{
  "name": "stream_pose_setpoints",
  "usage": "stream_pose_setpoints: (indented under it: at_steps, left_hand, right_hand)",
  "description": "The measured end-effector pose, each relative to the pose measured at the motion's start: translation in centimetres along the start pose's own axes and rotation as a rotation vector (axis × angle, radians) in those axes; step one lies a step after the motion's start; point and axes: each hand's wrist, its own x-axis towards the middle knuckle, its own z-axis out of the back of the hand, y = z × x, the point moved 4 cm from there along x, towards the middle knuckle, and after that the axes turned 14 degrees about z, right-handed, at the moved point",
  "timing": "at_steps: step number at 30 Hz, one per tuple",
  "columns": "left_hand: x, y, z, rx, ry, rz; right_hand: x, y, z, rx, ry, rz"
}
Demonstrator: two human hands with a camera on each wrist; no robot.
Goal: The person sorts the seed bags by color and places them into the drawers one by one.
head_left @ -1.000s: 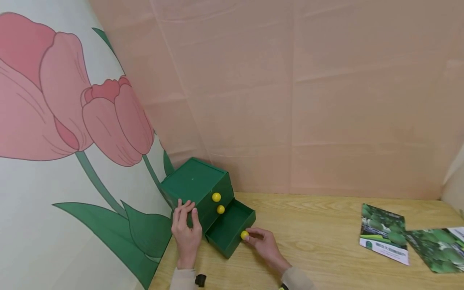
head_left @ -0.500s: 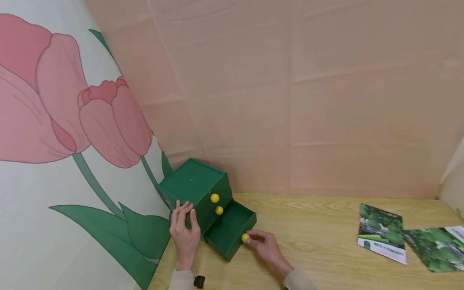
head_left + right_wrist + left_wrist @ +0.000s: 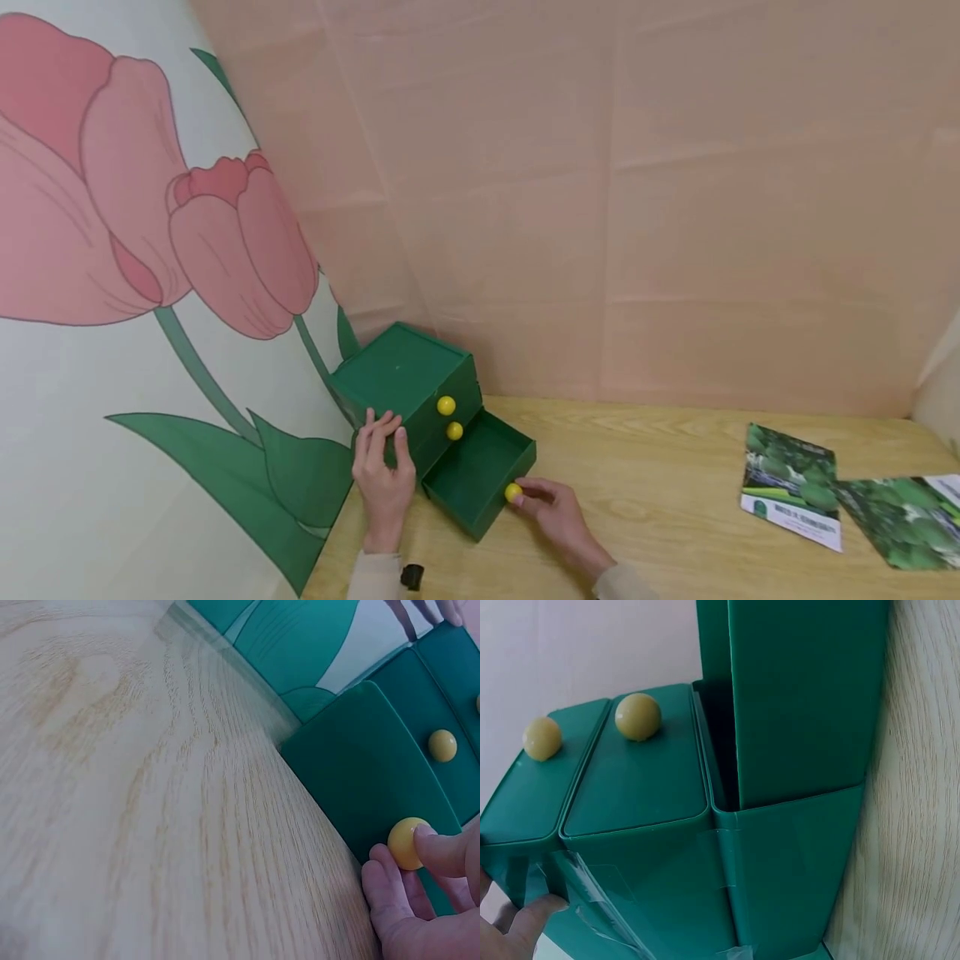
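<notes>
A small green drawer cabinet (image 3: pixel 401 367) with round yellow knobs stands at the left of the table. Its bottom drawer (image 3: pixel 480 467) is pulled out, and the green inside shows. My right hand (image 3: pixel 558 512) pinches the yellow knob (image 3: pixel 405 843) of that drawer between thumb and fingers. At the cabinet's near upper edge, my left hand (image 3: pixel 385 479) rests with fingers over the top and its thumb (image 3: pixel 536 915) against the side wall. The upper two drawers, with knobs (image 3: pixel 638 717) on their fronts, are closed.
Two leaflets with green pictures lie at the right of the wooden table (image 3: pixel 637 467), one upright leaflet (image 3: pixel 791 483) beside a slanted leaflet (image 3: pixel 907 517). A wall with painted tulips (image 3: pixel 225 242) stands close on the cabinet's left. Behind hangs a pinkish cloth (image 3: pixel 540 208).
The bottom drawer has slid slightly farther out toward the lower right, with my right hand on its knob. My left hand keeps its place on the cabinet.
</notes>
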Motion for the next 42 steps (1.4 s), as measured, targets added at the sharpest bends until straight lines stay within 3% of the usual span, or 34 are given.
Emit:
stream_pose_setpoints:
  at_steps: [9, 17, 42]
  left_hand:
    - [-0.1, 0.1, 0.0, 0.003, -0.009, -0.006]
    - [0.0, 0.0, -0.1, 0.001, 0.0, -0.003]
    - [0.1, 0.4, -0.1, 0.003, 0.008, 0.0]
  right_hand:
    - [-0.4, -0.2, 0.3, 0.015, 0.014, -0.036]
    - [-0.7, -0.4, 0.6, 0.062, 0.011, -0.033]
    - [-1.8, -0.3, 1.4, 0.059, -0.031, -0.029]
